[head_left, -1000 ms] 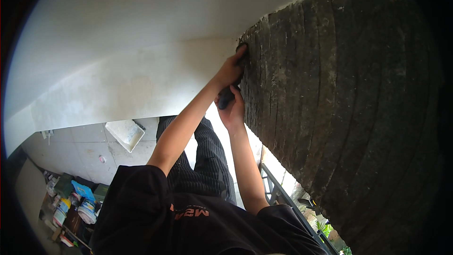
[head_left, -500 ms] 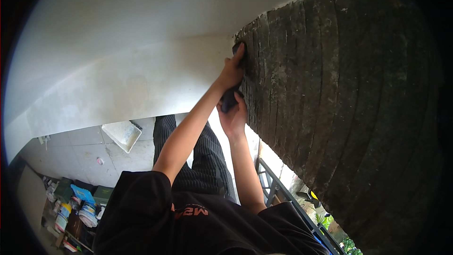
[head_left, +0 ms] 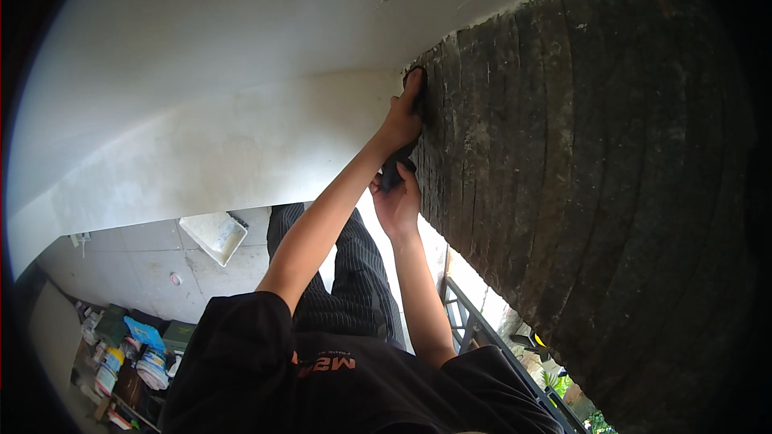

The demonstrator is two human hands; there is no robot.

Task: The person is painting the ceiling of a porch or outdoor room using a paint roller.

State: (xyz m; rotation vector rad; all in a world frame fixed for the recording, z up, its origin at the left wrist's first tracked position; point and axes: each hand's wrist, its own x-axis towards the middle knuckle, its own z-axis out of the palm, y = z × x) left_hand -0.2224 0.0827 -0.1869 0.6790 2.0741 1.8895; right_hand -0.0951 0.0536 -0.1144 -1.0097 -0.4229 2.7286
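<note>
My left hand [head_left: 402, 122] is raised to the corner where a white wall [head_left: 233, 157] meets a dark, rough, ribbed surface [head_left: 563, 153]. It closes around a black, cloth-like piece and presses it against the edge of that surface, the thumb pointing up along it. Just below, my right hand [head_left: 396, 207] pinches the lower, bunched part of the black cloth [head_left: 392, 175] between thumb and fingers. Its palm is turned upward. My left hand hides the middle of the cloth, so I cannot tell whether it is one piece.
A whitish paint tray [head_left: 214, 235] lies on the tiled floor [head_left: 145, 261] below left. Bottles, bags and boxes [head_left: 133, 354] crowd the lower left corner. A dark metal railing [head_left: 474, 321] runs at lower right, with plants [head_left: 555, 382] beyond it.
Both hands stay at the same corner with the black cloth. The lower bunched part looks smaller and flatter between them. The whole view has shifted slightly.
</note>
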